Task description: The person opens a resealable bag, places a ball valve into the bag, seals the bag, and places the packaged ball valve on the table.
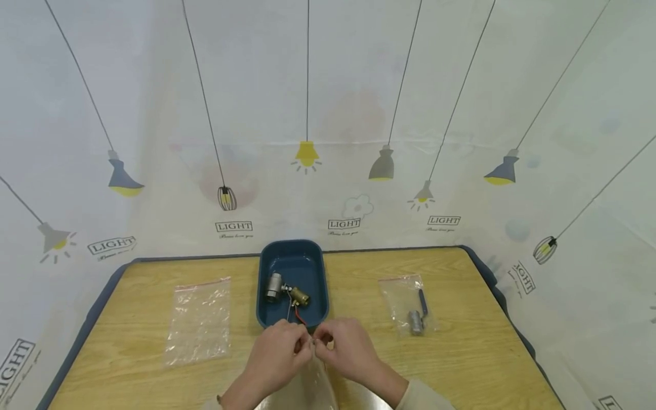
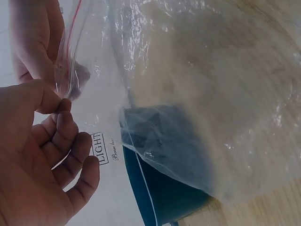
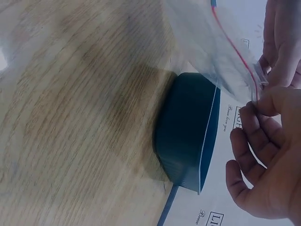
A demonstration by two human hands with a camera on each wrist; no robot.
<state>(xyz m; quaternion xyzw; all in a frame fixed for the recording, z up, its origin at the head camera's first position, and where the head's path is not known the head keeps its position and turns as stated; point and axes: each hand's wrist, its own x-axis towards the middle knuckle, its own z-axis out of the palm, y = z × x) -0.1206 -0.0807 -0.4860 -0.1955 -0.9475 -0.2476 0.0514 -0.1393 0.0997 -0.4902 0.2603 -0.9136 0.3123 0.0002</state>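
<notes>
In front of me a clear zip bag [image 1: 315, 384] with a red seal line hangs from both hands. My left hand [image 1: 279, 354] pinches its top edge between thumb and forefinger, the other fingers loosely bent. Close beside it, my right hand [image 1: 349, 348] pinches the same edge. Both wrist views show the bag [image 2: 188, 61] draping down, thin and see-through. Just beyond the hands stands a dark blue tray [image 1: 293, 249], where a silver ball valve [image 1: 274, 286] and a brass ball valve [image 1: 300, 296] lie. A red lever [image 1: 299, 315] shows near the tray's front side.
On the left of the wooden table [image 1: 128, 341] lies a flat clear zip bag [image 1: 200, 322]. To the right, another zip bag [image 1: 397, 296] contains a grey valve [image 1: 416, 322] with a blue lever. A white cloth [image 1: 307, 199] printed with lamps rises behind the table.
</notes>
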